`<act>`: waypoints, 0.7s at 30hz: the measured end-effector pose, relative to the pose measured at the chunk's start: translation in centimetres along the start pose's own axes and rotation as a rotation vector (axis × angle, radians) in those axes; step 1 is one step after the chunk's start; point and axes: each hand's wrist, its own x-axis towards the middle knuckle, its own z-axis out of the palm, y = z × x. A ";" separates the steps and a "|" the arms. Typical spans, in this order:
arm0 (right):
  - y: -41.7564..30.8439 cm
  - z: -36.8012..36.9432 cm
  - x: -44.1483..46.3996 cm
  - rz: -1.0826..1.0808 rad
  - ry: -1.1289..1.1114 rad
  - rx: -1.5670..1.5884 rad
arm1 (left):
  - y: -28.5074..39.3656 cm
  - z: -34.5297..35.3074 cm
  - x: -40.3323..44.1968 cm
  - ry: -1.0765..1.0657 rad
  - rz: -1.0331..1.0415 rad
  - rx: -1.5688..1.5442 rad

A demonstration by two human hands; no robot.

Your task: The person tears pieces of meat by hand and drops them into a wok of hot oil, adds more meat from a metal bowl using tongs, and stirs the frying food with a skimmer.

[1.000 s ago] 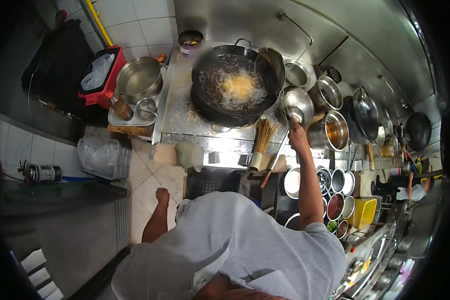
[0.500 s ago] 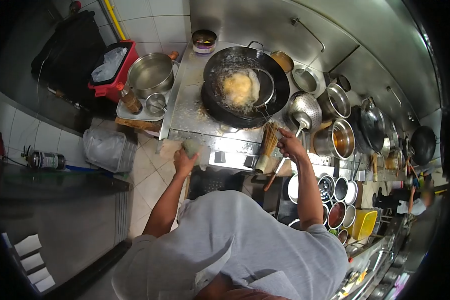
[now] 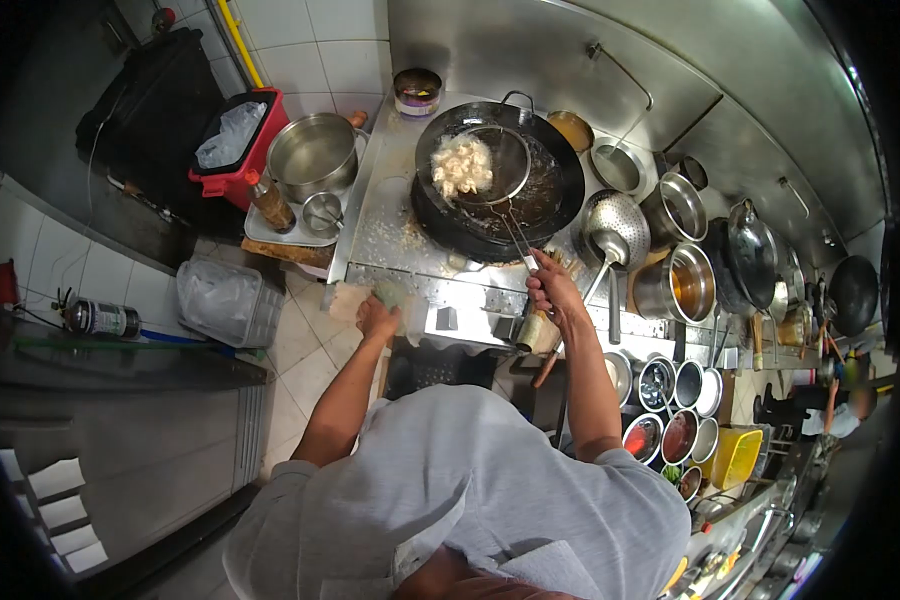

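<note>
My right hand (image 3: 555, 290) is closed round the handle of a wire strainer (image 3: 511, 160), which is over the black wok (image 3: 560, 205). A clump of pale food pieces (image 3: 460, 165) shows at the strainer's left side; whether it lies inside the mesh or beside it, I cannot tell. My left hand (image 3: 377, 320) is closed on a grey-green pad or folded cloth (image 3: 389, 293) at the stove's front edge. A bamboo wok brush (image 3: 538, 328) lies just below my right hand, partly covered by it. Right of the wok rests a perforated ladle (image 3: 616, 225).
Steel pots (image 3: 685, 282) stand right of the ladle, one with amber liquid. A large pot (image 3: 313, 155), a bottle (image 3: 270, 203) and a red bin (image 3: 232, 140) are at the left. Several seasoning bowls (image 3: 680, 430) sit at lower right. Another person (image 3: 830, 415) is at far right.
My right hand has moved left and now grips the strainer's handle. The foamy, bubbling mass in the wok has given way to distinct pale pieces. My left hand stays at the stove edge.
</note>
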 end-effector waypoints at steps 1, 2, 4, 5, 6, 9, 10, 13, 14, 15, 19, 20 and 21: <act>0.0 0.1 -0.1 -0.016 0.033 -0.045 | 0.0 0.1 0.0 0.007 0.005 0.002; 0.0 0.1 -0.2 -0.033 0.065 -0.090 | 0.0 0.2 0.0 0.013 0.009 0.003; -0.3 0.5 -1.0 -0.056 0.108 -0.152 | 0.0 0.0 -0.2 0.014 0.011 -0.004; -0.5 0.7 -1.4 -0.078 0.152 -0.212 | 0.1 -0.1 -0.4 0.012 0.013 -0.008; -0.5 0.4 -1.3 -0.078 0.152 -0.213 | 0.1 -0.3 -0.5 0.012 0.012 -0.009; -0.7 -0.2 -1.8 -0.142 0.201 -0.405 | 0.0 -0.2 -0.5 0.022 0.032 -0.006; -0.9 0.2 -2.2 -0.159 0.232 -0.460 | 0.1 -0.1 -0.5 0.025 0.025 -0.002; -1.0 -0.4 -2.4 -0.197 0.280 -0.575 | 0.1 -0.2 -0.6 0.026 0.023 0.003; -0.9 -0.9 -2.2 -0.216 0.291 -0.637 | 0.2 -0.3 -0.7 0.027 0.023 0.002; -0.5 -1.3 -1.9 -0.217 0.294 -0.636 | 0.2 -0.4 -0.8 0.025 0.026 0.003; -0.2 -1.4 -1.6 -0.284 0.349 -0.733 | 0.1 -0.6 -0.9 0.026 0.047 -0.016; -0.4 -1.2 -1.7 -0.278 0.360 -0.716 | 0.0 -0.5 -0.9 0.028 0.053 -0.018; 0.1 -1.8 -1.1 -0.278 0.359 -0.715 | 0.0 -0.5 -0.9 0.029 0.053 -0.018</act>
